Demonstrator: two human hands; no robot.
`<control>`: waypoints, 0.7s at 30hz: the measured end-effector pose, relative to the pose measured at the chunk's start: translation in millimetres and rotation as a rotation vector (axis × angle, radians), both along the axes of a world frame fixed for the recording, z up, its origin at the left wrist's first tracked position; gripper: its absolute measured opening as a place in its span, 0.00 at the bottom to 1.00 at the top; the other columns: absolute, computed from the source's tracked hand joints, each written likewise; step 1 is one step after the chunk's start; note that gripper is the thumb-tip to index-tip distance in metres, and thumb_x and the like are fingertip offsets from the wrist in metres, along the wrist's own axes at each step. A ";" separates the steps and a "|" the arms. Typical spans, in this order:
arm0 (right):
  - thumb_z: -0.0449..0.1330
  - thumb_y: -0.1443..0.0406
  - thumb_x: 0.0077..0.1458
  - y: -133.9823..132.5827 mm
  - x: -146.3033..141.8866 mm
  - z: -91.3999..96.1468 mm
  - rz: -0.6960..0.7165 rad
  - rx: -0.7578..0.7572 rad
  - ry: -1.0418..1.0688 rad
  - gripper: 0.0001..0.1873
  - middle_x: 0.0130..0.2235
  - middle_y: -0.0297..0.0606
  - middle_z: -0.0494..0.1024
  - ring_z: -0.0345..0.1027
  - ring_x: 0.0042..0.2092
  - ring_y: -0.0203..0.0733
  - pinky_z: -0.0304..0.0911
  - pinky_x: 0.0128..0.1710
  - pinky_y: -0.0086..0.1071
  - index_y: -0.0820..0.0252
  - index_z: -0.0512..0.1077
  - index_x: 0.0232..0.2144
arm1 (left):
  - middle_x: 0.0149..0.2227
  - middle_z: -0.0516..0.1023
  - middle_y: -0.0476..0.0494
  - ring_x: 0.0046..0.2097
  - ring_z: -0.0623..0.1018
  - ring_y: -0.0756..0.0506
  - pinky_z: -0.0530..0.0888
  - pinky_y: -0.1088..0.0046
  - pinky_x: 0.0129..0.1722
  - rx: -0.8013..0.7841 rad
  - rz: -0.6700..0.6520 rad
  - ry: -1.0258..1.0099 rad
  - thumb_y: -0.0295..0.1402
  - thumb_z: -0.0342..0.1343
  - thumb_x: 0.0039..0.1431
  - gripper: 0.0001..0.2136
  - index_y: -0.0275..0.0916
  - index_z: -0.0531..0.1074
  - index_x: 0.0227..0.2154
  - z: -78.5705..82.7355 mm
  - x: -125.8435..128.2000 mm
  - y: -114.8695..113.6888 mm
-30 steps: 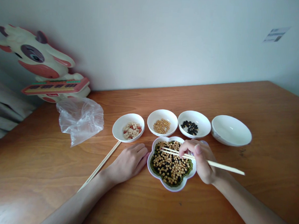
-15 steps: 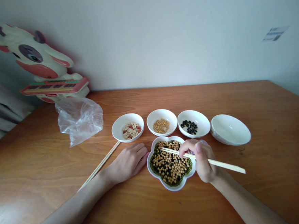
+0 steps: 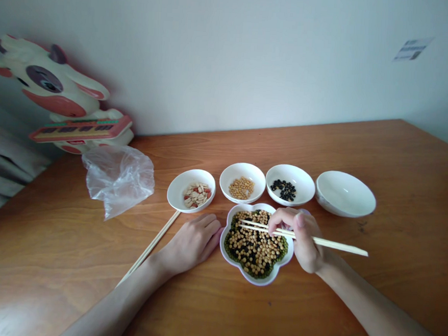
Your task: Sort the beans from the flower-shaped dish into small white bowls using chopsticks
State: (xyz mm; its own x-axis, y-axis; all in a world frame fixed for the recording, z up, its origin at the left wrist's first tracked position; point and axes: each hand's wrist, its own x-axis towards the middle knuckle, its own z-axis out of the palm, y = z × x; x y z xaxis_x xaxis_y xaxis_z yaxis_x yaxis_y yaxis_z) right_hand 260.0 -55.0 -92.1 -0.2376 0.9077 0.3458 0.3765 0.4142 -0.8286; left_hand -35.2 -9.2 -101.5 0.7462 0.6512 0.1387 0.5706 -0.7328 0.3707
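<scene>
A pair of chopsticks (image 3: 334,244) is gripped in a person's right hand (image 3: 305,237), tips parted among the yellow soybeans (image 3: 257,244), black beans and green mung beans of a flower-shaped dish (image 3: 258,281). The dish sits just left of that hand, which reaches over its edge; whether the tips pinch a bean is too small to tell. The left hand (image 3: 193,242) rests knuckles up on the wooden surface (image 3: 353,300), fingers bent, at the dish's opposite side (whether it grips the rim cannot be told).

Beyond the left hand stands a white seed bowl (image 3: 177,188) with pale and reddish seeds. Between and beyond the hands is a soybean bowl (image 3: 242,170); a black-bean bowl (image 3: 301,183) lies just beyond the right hand, and a glossy white bowl (image 3: 347,194) farther to its right. A second pair of chopsticks (image 3: 151,245) runs left of the left hand, passing beneath the forearm. Farther left lie a crumpled clear plastic bag (image 3: 121,181) and, behind it, a cow-shaped toy keyboard (image 3: 64,95) against the pale wall (image 3: 254,62).
</scene>
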 end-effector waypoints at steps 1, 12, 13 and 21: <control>0.31 0.45 0.73 -0.1 -0.2 0.4 -0.003 -0.003 -0.011 0.39 0.30 0.37 0.77 0.71 0.35 0.43 0.59 0.36 0.38 0.55 0.74 0.31 | 0.37 0.74 0.42 0.35 0.72 0.46 0.70 0.70 0.36 -0.003 0.000 0.002 0.33 0.43 0.76 0.14 0.38 0.69 0.33 0.1 0.0 0.0; 0.33 0.46 0.74 -0.2 -0.2 1.9 0.014 0.016 0.007 0.38 0.30 0.36 0.77 0.70 0.33 0.41 0.57 0.35 0.37 0.56 0.75 0.31 | 0.37 0.74 0.43 0.35 0.72 0.46 0.69 0.69 0.36 -0.010 0.004 0.011 0.33 0.44 0.76 0.14 0.38 0.68 0.33 -1.7 -1.8 -0.4; 0.32 0.46 0.74 -0.3 0.1 1.4 0.014 0.008 -0.003 0.39 0.30 0.36 0.77 0.70 0.34 0.41 0.57 0.35 0.37 0.56 0.75 0.31 | 0.37 0.74 0.43 0.35 0.72 0.46 0.69 0.69 0.36 -0.007 0.004 0.009 0.33 0.44 0.76 0.14 0.38 0.68 0.33 -1.3 -1.6 -0.5; 0.33 0.45 0.73 1.3 -0.2 2.6 0.039 0.017 -0.005 0.37 0.30 0.36 0.76 0.70 0.33 0.42 0.59 0.37 0.37 0.56 0.74 0.32 | 0.36 0.74 0.43 0.35 0.72 0.46 0.70 0.69 0.36 -0.001 -0.004 0.014 0.33 0.44 0.76 0.14 0.38 0.69 0.33 -1.4 -1.0 0.0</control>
State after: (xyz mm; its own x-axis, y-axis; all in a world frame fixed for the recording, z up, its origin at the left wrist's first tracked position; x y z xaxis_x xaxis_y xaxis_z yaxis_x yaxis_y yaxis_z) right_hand 259.8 -53.8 -89.5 -0.2741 0.8920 0.3595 0.3636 0.4422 -0.8199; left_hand -36.2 -9.1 -102.8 0.7504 0.6485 0.1275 0.5729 -0.7344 0.3639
